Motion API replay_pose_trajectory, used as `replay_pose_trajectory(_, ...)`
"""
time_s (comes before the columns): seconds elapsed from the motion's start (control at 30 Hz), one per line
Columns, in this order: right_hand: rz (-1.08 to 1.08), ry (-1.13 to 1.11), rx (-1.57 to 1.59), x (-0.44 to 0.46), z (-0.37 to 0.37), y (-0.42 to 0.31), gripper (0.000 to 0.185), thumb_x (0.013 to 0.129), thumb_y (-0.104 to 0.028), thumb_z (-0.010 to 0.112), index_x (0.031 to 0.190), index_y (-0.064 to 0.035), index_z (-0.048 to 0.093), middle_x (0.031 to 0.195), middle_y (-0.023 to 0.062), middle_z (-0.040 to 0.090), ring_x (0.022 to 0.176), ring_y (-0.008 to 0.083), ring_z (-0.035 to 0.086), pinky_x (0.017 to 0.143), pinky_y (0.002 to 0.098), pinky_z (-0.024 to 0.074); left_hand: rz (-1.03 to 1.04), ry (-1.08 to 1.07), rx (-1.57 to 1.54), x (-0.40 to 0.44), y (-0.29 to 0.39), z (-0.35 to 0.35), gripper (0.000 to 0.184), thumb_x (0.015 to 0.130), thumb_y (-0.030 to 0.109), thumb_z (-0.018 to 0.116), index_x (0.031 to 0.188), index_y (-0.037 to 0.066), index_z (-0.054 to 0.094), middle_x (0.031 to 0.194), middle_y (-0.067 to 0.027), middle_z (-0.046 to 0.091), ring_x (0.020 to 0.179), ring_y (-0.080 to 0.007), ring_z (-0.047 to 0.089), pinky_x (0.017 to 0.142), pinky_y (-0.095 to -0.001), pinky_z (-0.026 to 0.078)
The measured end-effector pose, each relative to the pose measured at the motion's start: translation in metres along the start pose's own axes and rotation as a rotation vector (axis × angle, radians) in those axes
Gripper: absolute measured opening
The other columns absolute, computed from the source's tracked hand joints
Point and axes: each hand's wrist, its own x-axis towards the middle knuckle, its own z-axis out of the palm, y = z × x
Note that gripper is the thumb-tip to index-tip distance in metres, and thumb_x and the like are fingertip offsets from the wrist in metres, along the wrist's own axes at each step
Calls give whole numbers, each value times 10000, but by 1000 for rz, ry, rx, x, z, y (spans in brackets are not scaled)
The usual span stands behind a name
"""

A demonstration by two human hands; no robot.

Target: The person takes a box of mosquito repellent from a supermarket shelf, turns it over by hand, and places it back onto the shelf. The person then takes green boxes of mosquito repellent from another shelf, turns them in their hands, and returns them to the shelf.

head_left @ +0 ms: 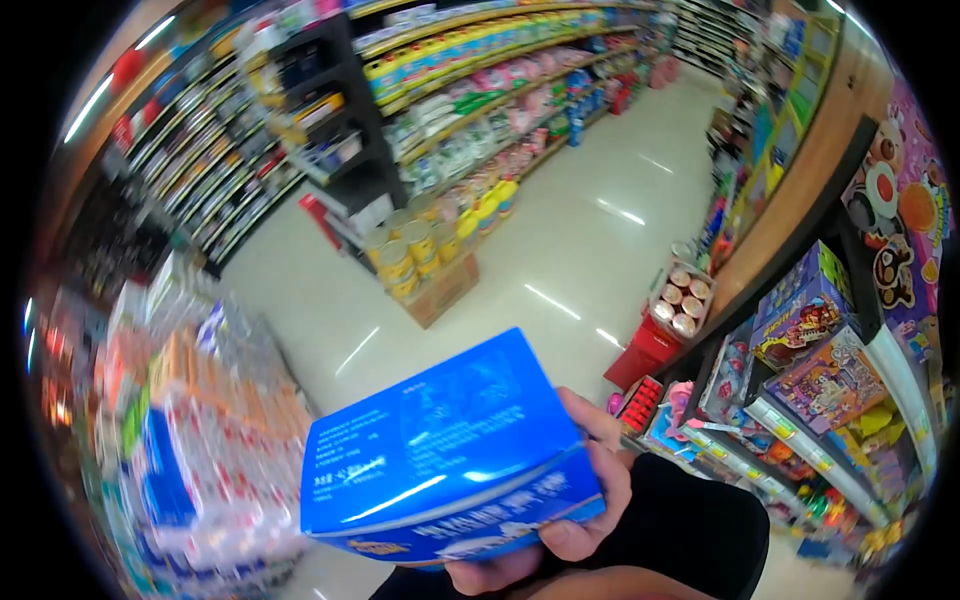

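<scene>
Blue printed carton (440, 440) held aslant

Lower centre, long axis climbing rightward, lettered front facing the frame's bottom. The right hand (606, 480) clasps its right end; the left hand (492, 572) is mostly hidden, its grip I cannot tell.

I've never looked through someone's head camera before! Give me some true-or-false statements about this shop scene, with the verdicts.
1. A bare hand has the blue rectangular box with white lettering in its grip. True.
2. The floor is dark carpet. False: the pale, glossy floor shows bright reflections.
3. Yellow cylindrical cans are grouped at a brown cardboard carton. True.
4. Nothing purple is at the picture's right. False: purple boxes with colourful printed pictures are there.
5. The held item is round like a ball. False: it has flat faces and corners.
</scene>
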Motion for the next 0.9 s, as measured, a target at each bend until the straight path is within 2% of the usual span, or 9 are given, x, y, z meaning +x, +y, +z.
replay_pose_trajectory(0.2,-60,-108,-67,76,-51,123,667,878,-238,682,1442,24,439,1388,487,350,1322,521,437,1121,557,340,-88,10,-295,-66,67,141,542,1019,409,480,1414,49,385,1366,-260,447,1242,-406,533,986,-512,501)
replay_pose_trajectory(0.4,-268,-46,-212,205,-122,237,677,885,-262,648,1449,22,405,1387,487,346,1309,525,448,1125,550,352,-130,32,-448,-108,175,276,539,1016,408,488,1408,49,396,1361,-259,452,1240,-406,534,984,-513,500)
replay_pose_trajectory(0.53,-324,3,-290,276,-169,294,681,882,-246,636,1461,15,390,1394,487,339,1313,531,445,1121,559,355,-171,48,-541,-138,239,357,536,1014,408,493,1404,50,403,1357,-258,455,1239,-406,535,983,-514,499)
replay_pose_trajectory(0.7,-245,29,-472,341,-246,359,689,877,-239,621,1469,17,377,1404,487,328,1327,536,433,1116,558,369,-293,39,-672,-187,330,456,533,1012,407,499,1399,50,412,1353,-256,458,1238,-406,536,981,-515,498)
replay_pose_trajectory(0.8,-307,123,-534,384,-297,404,626,873,-170,668,1401,86,449,1415,470,328,1266,510,473,1067,534,388,-375,20,-732,-226,390,507,532,1010,406,503,1396,50,417,1351,-256,460,1237,-406,537,980,-515,497)
replay_pose_trajectory(0.83,-385,153,-561,401,-310,423,644,871,-177,667,1402,104,434,1403,485,331,1264,506,475,1079,525,383,-400,15,-761,-240,411,525,531,1010,406,504,1395,50,419,1350,-255,461,1237,-406,537,980,-515,497)
replay_pose_trajectory(0.9,-408,162,-543,432,-346,460,646,872,-176,666,1404,105,431,1401,487,335,1270,517,469,1083,531,379,-456,20,-815,-267,460,566,530,1009,406,507,1393,50,422,1348,-255,463,1236,-406,537,979,-516,497)
